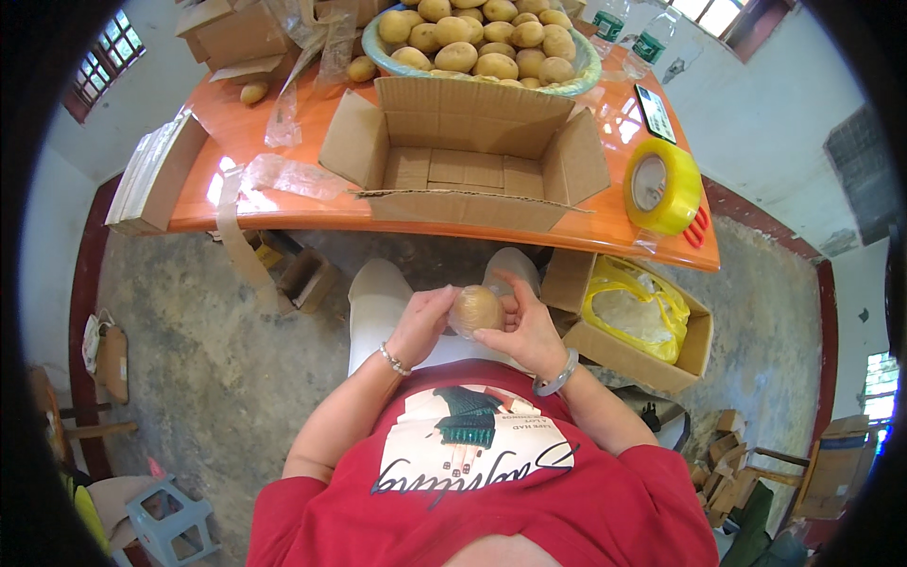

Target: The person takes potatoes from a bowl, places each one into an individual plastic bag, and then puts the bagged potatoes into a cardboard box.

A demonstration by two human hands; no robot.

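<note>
Over my lap I hold a potato [477,310] wrapped in clear plastic film. My left hand [423,319] pinches the film at the potato's left side. From the right, my right hand [530,327] grips it between thumb and curled fingers, with the index finger stretched out. Beyond my hands, an open cardboard box [464,170] with raised flaps sits at the table's front edge; its visible floor is bare. Behind that box, a large basin [589,67] is heaped with unwrapped potatoes [455,57].
On the orange table [312,209] are a yellow tape roll [677,188], red-handled scissors [698,228], a phone [655,113], water bottles [650,44] and flattened cardboard [157,173]. A tape strip [237,234] hangs off the front edge. Below right, a carton [638,361] holds a yellow plastic bag [673,322].
</note>
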